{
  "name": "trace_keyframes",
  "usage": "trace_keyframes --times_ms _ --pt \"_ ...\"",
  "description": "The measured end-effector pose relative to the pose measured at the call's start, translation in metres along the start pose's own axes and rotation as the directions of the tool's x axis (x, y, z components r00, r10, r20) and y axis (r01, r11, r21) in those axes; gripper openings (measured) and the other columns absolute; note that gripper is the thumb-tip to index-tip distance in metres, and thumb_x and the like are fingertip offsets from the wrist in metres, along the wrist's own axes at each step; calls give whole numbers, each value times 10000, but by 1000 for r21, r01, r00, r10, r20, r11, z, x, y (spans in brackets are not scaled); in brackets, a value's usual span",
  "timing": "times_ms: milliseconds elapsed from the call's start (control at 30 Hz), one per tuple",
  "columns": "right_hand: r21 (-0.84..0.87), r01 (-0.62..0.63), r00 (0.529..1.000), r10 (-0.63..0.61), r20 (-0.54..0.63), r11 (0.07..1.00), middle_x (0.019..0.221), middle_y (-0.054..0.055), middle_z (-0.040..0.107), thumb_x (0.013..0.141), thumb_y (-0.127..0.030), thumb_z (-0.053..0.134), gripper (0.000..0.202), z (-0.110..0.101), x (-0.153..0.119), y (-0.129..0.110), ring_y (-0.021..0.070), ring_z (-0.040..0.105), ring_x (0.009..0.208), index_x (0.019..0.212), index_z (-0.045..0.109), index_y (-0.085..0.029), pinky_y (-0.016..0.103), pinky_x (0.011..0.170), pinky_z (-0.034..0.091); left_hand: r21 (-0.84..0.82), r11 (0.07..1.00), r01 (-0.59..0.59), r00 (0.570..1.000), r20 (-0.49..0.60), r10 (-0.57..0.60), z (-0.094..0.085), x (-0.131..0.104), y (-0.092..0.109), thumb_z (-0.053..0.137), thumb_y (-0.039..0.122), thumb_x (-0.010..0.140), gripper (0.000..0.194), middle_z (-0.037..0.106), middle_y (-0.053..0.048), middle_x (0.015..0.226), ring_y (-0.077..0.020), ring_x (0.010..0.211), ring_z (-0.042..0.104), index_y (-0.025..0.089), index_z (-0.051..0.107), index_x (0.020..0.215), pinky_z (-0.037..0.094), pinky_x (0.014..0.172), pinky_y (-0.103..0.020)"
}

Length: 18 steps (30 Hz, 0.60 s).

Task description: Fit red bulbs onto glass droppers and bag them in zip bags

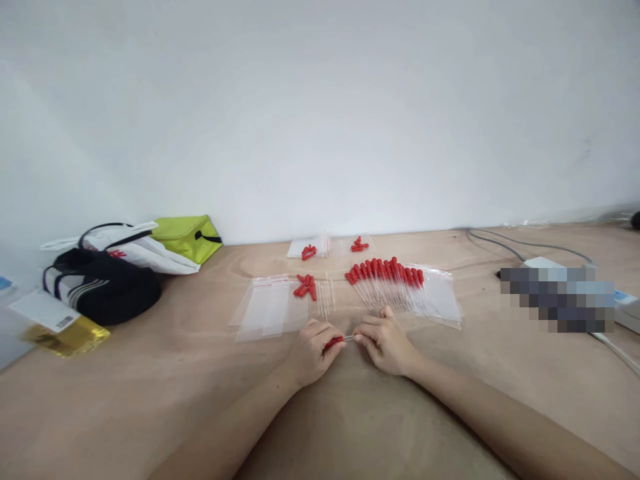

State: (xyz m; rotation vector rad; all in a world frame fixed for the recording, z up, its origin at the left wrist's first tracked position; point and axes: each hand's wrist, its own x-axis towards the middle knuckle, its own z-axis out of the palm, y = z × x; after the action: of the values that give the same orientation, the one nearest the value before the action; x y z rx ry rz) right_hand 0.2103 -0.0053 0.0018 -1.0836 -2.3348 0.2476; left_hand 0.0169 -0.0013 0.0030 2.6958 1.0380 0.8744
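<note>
My left hand pinches a red rubber bulb near the table's front middle. A thin clear tube runs from the bulb to my right hand, whose fingertips are closed on its other end. Just beyond the hands, several loose red bulbs lie beside a few bare clear tubes. To their right, a fanned row of droppers, red bulbs on clear tubes, rests partly over clear zip bags. More flat zip bags are spread at the left.
Farther back lie bags with red bulbs. A black cap, a white bag, a lime-green bag and a gold packet sit at the left. Grey cables and a pixelated item are at the right.
</note>
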Motion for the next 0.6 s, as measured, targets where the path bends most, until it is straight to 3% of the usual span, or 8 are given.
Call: trace_keyframes --times_ms 300,500,600 --pt "58 -13 999 11 34 998 691 5 587 865 -200 355 262 5 2 -1 108 464 628 737 581 -169 272 661 211 -26 1000 -17 1000 15 17 -1 2 -1 447 242 845 167 620 -24 719 -142 666 536 162 580 783 396 660 -279" --pt "-176 57 997 -48 52 983 759 39 616 837 -221 428 194 -6 11 -6 155 478 769 824 620 -194 300 658 191 8 1000 6 998 -58 -6 -5 8 -12 474 257 846 140 636 -14 774 -156 740 552 198 601 843 393 713 -306" --pt "-241 5 997 13 71 971 753 39 631 813 -213 447 188 -8 15 -3 160 485 759 778 631 -200 307 657 191 38 994 99 984 -151 -92 -6 8 -21 517 254 817 151 613 -33 864 -177 838 537 212 584 946 402 772 -325"
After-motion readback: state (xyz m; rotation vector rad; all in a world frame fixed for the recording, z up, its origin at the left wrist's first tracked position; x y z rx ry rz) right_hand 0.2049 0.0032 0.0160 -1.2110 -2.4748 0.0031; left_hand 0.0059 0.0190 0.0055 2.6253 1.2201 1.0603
